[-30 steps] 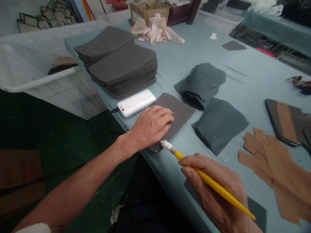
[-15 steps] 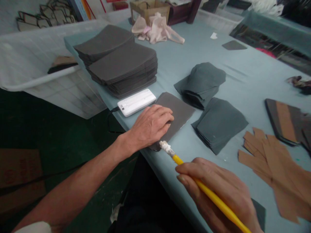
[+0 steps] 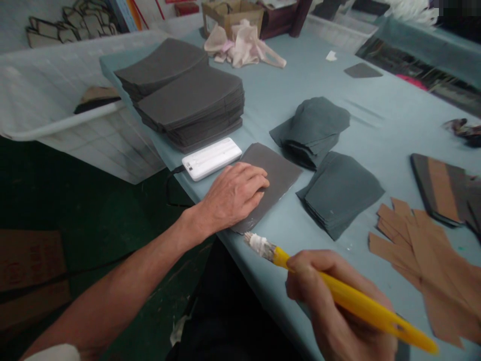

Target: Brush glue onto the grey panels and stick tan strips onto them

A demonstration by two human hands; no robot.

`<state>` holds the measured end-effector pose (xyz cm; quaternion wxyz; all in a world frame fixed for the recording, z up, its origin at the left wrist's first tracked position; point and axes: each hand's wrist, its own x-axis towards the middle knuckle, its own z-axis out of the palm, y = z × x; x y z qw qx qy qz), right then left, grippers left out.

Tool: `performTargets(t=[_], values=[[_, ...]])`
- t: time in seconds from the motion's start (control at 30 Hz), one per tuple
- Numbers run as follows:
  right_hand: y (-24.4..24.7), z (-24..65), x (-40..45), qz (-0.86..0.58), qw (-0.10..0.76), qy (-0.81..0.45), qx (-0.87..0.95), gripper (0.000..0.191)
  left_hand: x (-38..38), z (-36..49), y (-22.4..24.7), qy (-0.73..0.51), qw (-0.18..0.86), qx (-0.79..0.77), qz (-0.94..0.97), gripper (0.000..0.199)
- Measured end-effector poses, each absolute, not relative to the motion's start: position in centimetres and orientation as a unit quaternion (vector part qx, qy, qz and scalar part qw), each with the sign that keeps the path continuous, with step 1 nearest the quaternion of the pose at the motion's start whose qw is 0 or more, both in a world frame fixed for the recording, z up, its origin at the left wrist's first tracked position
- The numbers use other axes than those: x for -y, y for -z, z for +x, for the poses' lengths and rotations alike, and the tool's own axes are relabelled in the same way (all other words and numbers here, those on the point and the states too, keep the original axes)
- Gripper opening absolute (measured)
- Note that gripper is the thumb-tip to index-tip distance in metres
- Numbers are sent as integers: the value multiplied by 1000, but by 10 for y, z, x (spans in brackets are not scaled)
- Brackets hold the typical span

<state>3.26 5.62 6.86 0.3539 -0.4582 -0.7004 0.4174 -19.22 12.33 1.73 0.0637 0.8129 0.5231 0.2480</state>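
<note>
Your left hand (image 3: 233,196) lies flat on a single dark grey sheet (image 3: 280,175), its fingers together, slightly curved and open, pinning the sheet down without gripping it. The sheet sits on its own near the table's near edge, with part of it under your palm and fingers. Your right hand (image 3: 338,301) is closed around a yellow-handled brush (image 3: 356,303), and your fingers wrap its shaft. The brush's white-caked tip (image 3: 259,245) points left and hovers just beside the sheet's near corner, not touching it.

As things lie, only this one sheet is out on its own. Most of the dark grey sheets remain in two tall, neat stacks (image 3: 190,103) at the far left. Two looser piles of grey-green pieces (image 3: 338,193) sit just right of your sheet. Farther right are tan cut strips (image 3: 417,260) and a stack with a tan band across its top (image 3: 439,188). You can't tell from this view whether the sheet's surface has been coated, though its right edge shows a faint pale streak.

A white power bank (image 3: 211,159) lies just beyond your left fingers on the pale blue table covering (image 3: 391,100). Beyond it are a bunched beige cloth (image 3: 240,42) and a cardboard box (image 3: 233,12).
</note>
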Motion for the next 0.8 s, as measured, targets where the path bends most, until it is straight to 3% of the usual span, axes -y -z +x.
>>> performTargets(t=[0.1,0.33,0.8], values=[[-55,32,-58,-573,397,-507,507,37,-123,-192,-18,-246,67,-524,813,21],[-22,41,-73,-526,443,-599,410,42,-124,-192,-18,-244,65,-526,812,20],[-46,16,-62,-578,446,-478,489,41,-123,-192,-17,-257,64,-523,810,20]])
